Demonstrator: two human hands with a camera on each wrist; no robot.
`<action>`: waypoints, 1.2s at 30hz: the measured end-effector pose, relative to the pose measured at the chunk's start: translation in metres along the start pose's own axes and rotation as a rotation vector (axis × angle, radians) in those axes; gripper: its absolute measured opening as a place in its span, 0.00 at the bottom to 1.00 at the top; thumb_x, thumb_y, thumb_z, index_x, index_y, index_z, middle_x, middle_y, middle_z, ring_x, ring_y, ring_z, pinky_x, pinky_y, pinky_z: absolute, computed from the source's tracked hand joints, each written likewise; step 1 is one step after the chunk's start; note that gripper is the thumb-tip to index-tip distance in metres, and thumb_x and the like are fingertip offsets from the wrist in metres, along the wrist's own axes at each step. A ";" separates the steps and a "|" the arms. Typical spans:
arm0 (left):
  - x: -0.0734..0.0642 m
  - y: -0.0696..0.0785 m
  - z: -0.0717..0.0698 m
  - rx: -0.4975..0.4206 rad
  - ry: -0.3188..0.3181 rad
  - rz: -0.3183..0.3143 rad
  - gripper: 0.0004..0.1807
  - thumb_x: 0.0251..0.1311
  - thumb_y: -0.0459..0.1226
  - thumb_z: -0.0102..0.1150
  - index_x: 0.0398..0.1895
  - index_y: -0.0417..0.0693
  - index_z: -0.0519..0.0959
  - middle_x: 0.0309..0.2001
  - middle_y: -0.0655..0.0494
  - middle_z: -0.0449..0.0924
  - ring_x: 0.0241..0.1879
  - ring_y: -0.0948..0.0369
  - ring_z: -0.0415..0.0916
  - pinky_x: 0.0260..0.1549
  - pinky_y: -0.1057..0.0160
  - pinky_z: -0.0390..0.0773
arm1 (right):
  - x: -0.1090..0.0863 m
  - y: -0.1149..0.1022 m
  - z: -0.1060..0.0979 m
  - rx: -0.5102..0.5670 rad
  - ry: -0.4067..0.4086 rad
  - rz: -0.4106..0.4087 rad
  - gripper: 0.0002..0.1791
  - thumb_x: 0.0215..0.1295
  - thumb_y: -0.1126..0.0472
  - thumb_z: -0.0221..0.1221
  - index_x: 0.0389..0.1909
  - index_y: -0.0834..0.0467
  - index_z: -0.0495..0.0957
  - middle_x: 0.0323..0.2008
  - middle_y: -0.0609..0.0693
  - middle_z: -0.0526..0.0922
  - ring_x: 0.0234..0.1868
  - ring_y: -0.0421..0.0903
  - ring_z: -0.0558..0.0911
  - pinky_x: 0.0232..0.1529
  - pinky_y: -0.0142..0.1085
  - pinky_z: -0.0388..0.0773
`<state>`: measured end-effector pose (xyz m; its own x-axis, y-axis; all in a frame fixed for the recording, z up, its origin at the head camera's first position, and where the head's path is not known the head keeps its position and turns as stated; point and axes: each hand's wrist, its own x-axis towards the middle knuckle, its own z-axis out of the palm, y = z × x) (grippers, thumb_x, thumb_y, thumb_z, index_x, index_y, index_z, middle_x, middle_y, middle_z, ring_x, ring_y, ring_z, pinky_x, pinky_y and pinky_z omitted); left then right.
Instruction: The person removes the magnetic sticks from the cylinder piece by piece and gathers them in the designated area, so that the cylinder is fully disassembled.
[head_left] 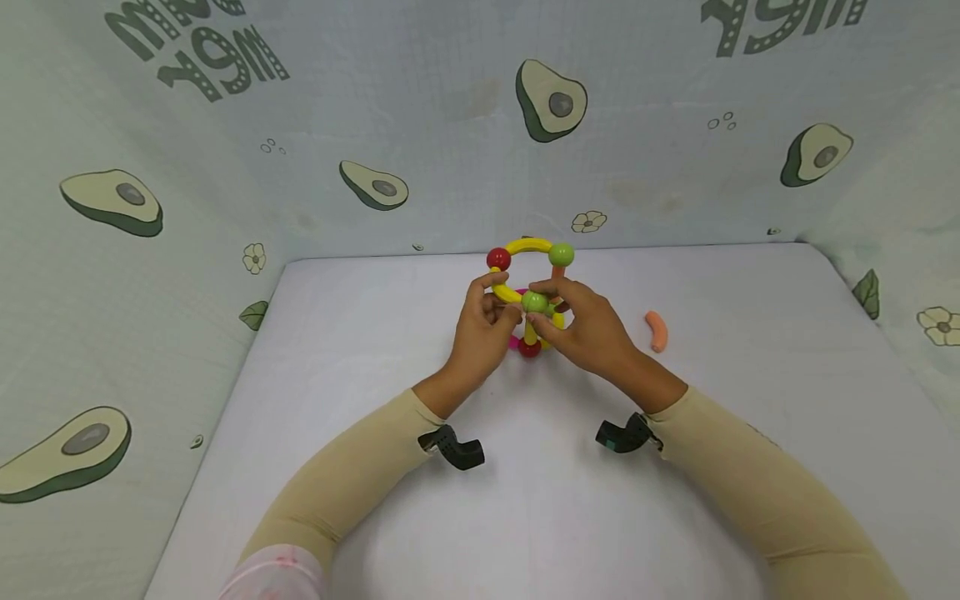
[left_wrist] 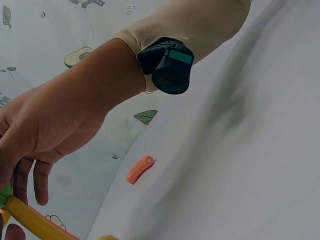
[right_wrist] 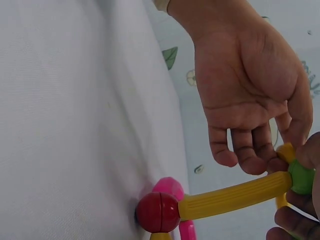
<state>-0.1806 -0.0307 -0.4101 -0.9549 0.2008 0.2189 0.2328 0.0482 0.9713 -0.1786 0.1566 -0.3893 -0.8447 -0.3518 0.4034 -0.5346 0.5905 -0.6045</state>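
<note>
A built frame of coloured balls and curved rods stands on the table between the hands. My left hand (head_left: 483, 327) holds a yellow curved rod (head_left: 507, 293) at its left side, thumb and fingers bent around it. The thumb and fingers of my right hand (head_left: 592, 329) pinch a green ball (head_left: 535, 302) where this rod meets it. From that ball a yellow rod (right_wrist: 235, 196) runs down to a red ball (right_wrist: 159, 212) near the tabletop. At the back, a red ball (head_left: 498, 259) and another green ball (head_left: 562, 254) are joined by a yellow arched rod (head_left: 528, 245).
A loose orange curved piece (head_left: 656, 332) lies on the white table (head_left: 750, 375), right of the frame. Behind the table hangs a cloth backdrop (head_left: 450, 108) printed with avocados. Dark wrist devices (head_left: 459, 450) stick out from both sleeves.
</note>
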 end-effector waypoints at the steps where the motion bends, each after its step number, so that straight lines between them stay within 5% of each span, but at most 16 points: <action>1: 0.000 0.000 0.000 -0.008 0.004 0.000 0.24 0.76 0.32 0.52 0.71 0.48 0.62 0.42 0.47 0.80 0.41 0.54 0.79 0.46 0.63 0.80 | 0.000 0.000 0.000 0.001 0.002 -0.003 0.24 0.66 0.63 0.69 0.60 0.62 0.76 0.58 0.55 0.82 0.48 0.52 0.82 0.51 0.52 0.81; 8: 0.002 0.001 0.001 -0.028 0.009 -0.005 0.24 0.75 0.32 0.53 0.70 0.45 0.62 0.40 0.45 0.81 0.42 0.45 0.78 0.43 0.66 0.79 | 0.001 0.000 0.000 0.012 0.008 0.000 0.24 0.65 0.64 0.70 0.60 0.62 0.76 0.58 0.56 0.82 0.47 0.52 0.82 0.49 0.52 0.82; 14: 0.003 0.001 0.001 -0.010 -0.006 -0.010 0.23 0.75 0.32 0.51 0.69 0.45 0.60 0.39 0.31 0.78 0.32 0.55 0.70 0.31 0.68 0.71 | 0.001 0.001 0.001 0.025 0.005 0.013 0.24 0.65 0.64 0.69 0.60 0.62 0.76 0.58 0.55 0.82 0.47 0.51 0.82 0.49 0.51 0.82; 22: 0.003 0.000 0.002 0.015 -0.017 0.008 0.25 0.75 0.32 0.49 0.70 0.38 0.57 0.30 0.50 0.72 0.28 0.60 0.65 0.27 0.67 0.67 | 0.001 0.000 0.002 0.027 -0.001 0.028 0.24 0.66 0.63 0.69 0.61 0.61 0.75 0.59 0.54 0.82 0.48 0.51 0.82 0.50 0.50 0.81; 30: 0.002 -0.005 -0.002 0.082 -0.018 0.042 0.25 0.74 0.31 0.50 0.70 0.44 0.57 0.33 0.48 0.73 0.32 0.58 0.67 0.32 0.66 0.71 | 0.001 -0.001 0.002 0.026 -0.006 0.033 0.24 0.66 0.64 0.69 0.61 0.62 0.75 0.59 0.54 0.82 0.48 0.51 0.82 0.50 0.49 0.81; 36: 0.001 -0.010 -0.007 0.084 0.001 0.022 0.35 0.73 0.32 0.53 0.75 0.47 0.47 0.37 0.47 0.77 0.35 0.57 0.71 0.36 0.66 0.75 | 0.000 0.000 0.001 0.028 -0.004 0.030 0.24 0.66 0.64 0.69 0.61 0.62 0.75 0.58 0.55 0.82 0.48 0.52 0.82 0.50 0.50 0.82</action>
<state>-0.1856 -0.0377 -0.4185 -0.9496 0.2017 0.2401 0.2683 0.1262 0.9550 -0.1789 0.1555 -0.3900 -0.8606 -0.3372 0.3817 -0.5093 0.5804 -0.6354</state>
